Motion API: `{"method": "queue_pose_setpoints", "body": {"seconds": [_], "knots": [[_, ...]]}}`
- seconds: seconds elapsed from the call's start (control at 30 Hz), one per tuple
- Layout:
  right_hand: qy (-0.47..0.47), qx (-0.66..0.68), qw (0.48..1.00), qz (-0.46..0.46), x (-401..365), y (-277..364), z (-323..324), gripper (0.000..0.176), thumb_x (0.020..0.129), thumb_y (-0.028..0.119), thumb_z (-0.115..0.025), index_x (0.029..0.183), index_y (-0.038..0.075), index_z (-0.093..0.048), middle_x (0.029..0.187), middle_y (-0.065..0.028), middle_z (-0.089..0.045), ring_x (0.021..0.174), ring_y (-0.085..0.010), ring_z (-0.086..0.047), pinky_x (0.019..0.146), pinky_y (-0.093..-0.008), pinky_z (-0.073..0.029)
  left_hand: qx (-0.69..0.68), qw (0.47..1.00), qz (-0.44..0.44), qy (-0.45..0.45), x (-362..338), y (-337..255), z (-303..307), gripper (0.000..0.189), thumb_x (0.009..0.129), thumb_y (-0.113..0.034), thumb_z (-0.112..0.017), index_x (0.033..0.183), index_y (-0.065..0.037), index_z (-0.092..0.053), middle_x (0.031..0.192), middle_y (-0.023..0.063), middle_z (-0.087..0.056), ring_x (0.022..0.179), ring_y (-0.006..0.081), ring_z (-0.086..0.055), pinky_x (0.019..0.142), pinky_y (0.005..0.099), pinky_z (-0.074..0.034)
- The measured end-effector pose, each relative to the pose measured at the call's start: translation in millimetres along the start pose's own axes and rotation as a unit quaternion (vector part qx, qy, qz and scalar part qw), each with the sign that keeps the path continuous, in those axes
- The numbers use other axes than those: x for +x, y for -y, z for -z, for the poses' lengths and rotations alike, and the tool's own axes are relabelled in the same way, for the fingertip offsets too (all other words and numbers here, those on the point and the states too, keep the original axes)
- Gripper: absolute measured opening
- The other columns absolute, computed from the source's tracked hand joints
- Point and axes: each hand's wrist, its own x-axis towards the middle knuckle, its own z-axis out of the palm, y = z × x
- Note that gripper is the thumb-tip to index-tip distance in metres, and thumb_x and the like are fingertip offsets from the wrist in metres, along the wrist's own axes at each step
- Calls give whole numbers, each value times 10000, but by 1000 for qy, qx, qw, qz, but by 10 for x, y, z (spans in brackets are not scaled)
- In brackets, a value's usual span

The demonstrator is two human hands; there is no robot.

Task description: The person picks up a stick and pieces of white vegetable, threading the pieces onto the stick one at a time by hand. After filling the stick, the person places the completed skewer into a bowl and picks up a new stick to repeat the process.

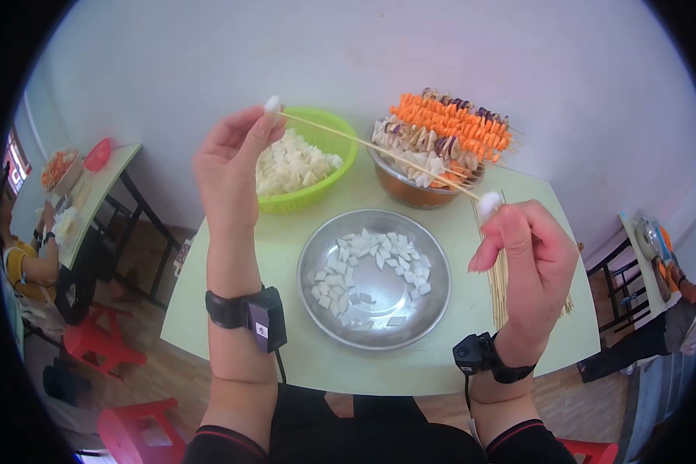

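Note:
A thin bamboo skewer [379, 147] stretches between my two raised hands, sloping down to the right. My left hand [236, 151] pinches a small white vegetable piece [271, 104] at the skewer's upper end. At the lower end, my right hand [530, 243] is closed around the skewer, with another white piece [489, 204] right at its fingertips. Below them sits a round metal dish [375, 339] with flat white cut pieces [351, 267] scattered in it. Behind my left hand is a green basket [346, 166] heaped with white chunks [295, 164].
A metal bowl [417, 195] piled with loaded skewers [448, 127] stands at the table's back. Bare skewers [499, 286] lie at right, partly behind my right hand. People work at side tables [93, 189]; red stools [104, 340] stand on the floor at left.

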Motion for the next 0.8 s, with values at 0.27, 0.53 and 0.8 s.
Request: {"method": "queue_pose_setpoints", "body": {"seconds": [0.27, 0.53, 0.8], "knots": [[-1, -42, 996, 73, -3, -8, -35, 191, 917, 106, -542, 815, -37, -615, 648, -37, -569, 559, -73, -526, 534, -204, -396, 2, 1000, 0, -3, 3, -16, 8, 224, 862, -43, -615, 1039, 88, -577, 1017, 197, -630, 938, 207, -631, 861, 282, -508], [1, 4, 1000, -18, -36, -5, -72, 402, 942, 223, -523, 645, -34, -609, 484, -19, -500, 432, -66, -456, 435, -208, -323, 4, 1000, -10, 2, 24, 25, 46, 209, 858, -39, -618, 1032, 74, -590, 1000, 176, -641, 910, 195, -635, 847, 282, -513], [52, 8, 998, -36, -23, -29, -115, 363, 953, 212, -491, 698, -24, -597, 546, -18, -507, 470, -61, -462, 445, -196, -319, 37, 999, 19, -33, 56, 59, 71, 212, 855, -65, -628, 1027, 56, -604, 958, 134, -657, 882, 163, -634, 809, 270, -511]]}}
